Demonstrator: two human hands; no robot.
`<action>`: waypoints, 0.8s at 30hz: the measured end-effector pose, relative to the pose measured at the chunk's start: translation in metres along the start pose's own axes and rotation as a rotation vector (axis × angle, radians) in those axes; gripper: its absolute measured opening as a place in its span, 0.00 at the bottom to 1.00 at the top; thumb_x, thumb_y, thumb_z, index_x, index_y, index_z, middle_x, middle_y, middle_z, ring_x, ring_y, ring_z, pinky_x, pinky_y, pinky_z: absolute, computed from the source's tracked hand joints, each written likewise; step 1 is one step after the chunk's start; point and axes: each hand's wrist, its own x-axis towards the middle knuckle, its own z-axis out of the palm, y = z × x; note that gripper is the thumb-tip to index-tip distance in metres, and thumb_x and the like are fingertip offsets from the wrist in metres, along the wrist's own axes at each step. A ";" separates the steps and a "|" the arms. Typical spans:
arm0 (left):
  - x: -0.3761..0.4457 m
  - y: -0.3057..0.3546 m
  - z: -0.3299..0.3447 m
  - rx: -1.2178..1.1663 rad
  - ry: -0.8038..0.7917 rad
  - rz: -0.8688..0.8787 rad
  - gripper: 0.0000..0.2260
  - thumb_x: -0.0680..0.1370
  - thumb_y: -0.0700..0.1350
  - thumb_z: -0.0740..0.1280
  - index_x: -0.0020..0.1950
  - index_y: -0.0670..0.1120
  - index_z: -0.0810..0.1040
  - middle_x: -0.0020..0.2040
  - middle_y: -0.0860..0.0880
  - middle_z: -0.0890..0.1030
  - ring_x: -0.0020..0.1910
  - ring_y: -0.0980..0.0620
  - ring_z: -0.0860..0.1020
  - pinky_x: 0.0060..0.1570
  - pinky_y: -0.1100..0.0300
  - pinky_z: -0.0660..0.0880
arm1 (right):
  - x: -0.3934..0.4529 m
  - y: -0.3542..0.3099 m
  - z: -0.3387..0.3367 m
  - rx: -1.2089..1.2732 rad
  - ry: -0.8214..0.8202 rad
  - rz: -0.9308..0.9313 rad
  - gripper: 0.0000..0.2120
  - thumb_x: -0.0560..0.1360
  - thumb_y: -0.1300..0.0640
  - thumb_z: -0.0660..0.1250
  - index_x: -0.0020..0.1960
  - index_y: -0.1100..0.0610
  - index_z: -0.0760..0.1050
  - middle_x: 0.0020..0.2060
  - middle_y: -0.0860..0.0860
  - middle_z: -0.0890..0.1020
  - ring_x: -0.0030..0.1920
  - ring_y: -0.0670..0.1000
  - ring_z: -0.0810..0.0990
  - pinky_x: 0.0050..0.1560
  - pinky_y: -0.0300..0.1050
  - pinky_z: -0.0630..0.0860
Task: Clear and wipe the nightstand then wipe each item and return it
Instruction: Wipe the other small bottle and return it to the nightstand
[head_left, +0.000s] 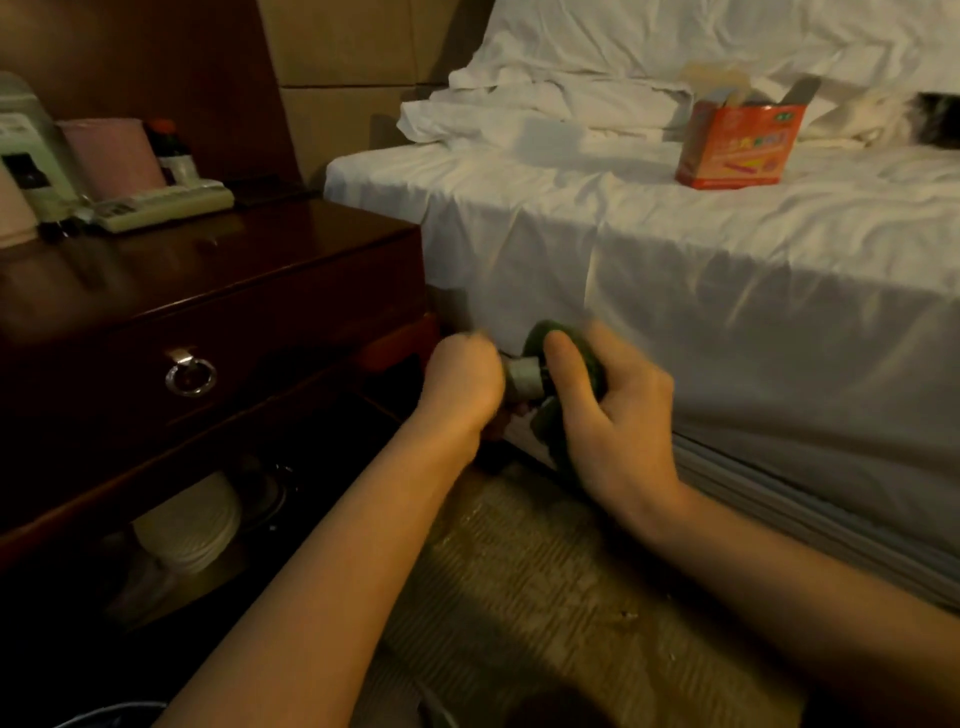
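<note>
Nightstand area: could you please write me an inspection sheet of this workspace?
Surface: dark glossy nightstand, front half bare, drawer shut.
Job's things: remote control, pink rolls, small bottle and pale appliance stand at its back; orange box sits open on the bed.
Clutter: white stacked items on the lower shelf.
Grippers: left hand grips a small grey item; right hand holds a green cloth against it; blurred.
Cables: nothing seen.
Surroundings: carpet, wooden headboard.

Left hand (462, 376) grips small item (522, 378); right hand (608, 415) holds green cloth (571, 353).
</note>
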 end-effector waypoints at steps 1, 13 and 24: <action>-0.003 -0.005 0.001 -0.157 -0.098 -0.107 0.16 0.81 0.43 0.52 0.38 0.43 0.75 0.29 0.43 0.77 0.25 0.49 0.73 0.24 0.64 0.65 | 0.003 -0.002 -0.003 -0.038 0.000 -0.078 0.15 0.78 0.50 0.60 0.38 0.57 0.74 0.30 0.47 0.73 0.33 0.45 0.74 0.35 0.41 0.68; -0.014 0.004 0.018 0.675 0.179 1.066 0.21 0.82 0.46 0.50 0.76 0.45 0.58 0.26 0.52 0.70 0.21 0.55 0.64 0.21 0.61 0.57 | 0.021 0.005 -0.033 0.235 -0.241 0.873 0.14 0.76 0.53 0.62 0.37 0.62 0.76 0.30 0.57 0.76 0.32 0.54 0.75 0.34 0.45 0.70; -0.031 0.000 0.012 0.403 0.274 0.769 0.16 0.83 0.44 0.52 0.69 0.45 0.71 0.38 0.51 0.77 0.35 0.54 0.76 0.33 0.68 0.70 | 0.009 -0.006 -0.029 0.189 -0.078 0.415 0.18 0.77 0.54 0.61 0.37 0.68 0.72 0.27 0.58 0.72 0.29 0.53 0.70 0.32 0.52 0.71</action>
